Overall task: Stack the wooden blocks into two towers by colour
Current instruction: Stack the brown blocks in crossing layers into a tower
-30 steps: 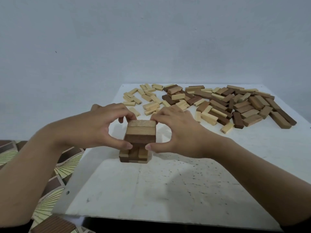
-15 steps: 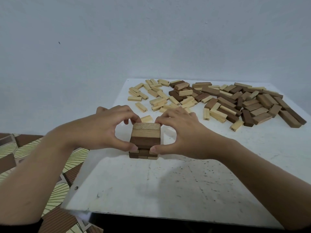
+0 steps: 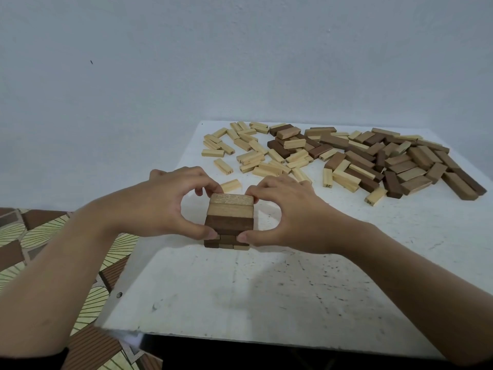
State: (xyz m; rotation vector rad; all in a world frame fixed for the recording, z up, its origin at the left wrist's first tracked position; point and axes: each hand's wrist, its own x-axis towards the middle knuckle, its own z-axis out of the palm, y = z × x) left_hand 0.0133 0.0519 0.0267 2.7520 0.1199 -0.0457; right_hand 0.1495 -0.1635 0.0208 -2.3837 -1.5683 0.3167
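Observation:
A short tower of brown blocks (image 3: 230, 220) stands near the middle of the white table (image 3: 266, 289). Its top layer shows a pale, a tan and a dark brown block side by side, set crosswise on the layer beneath. My left hand (image 3: 165, 201) grips the tower's left side with thumb in front and fingers behind. My right hand (image 3: 288, 209) grips the right side the same way. Loose pale blocks (image 3: 250, 156) lie scattered at the back centre. A heap of brown blocks (image 3: 394, 161) lies at the back right.
One pale block (image 3: 231, 185) lies alone just behind my left hand. The table's left edge runs diagonally beside a patterned floor (image 3: 53, 241). A blue-grey wall (image 3: 240, 62) stands behind the table.
The top layer of three blocks has come down from a raised position onto the lower layer. Both hands stay clasped on the tower's sides. The camera view has shifted slightly.

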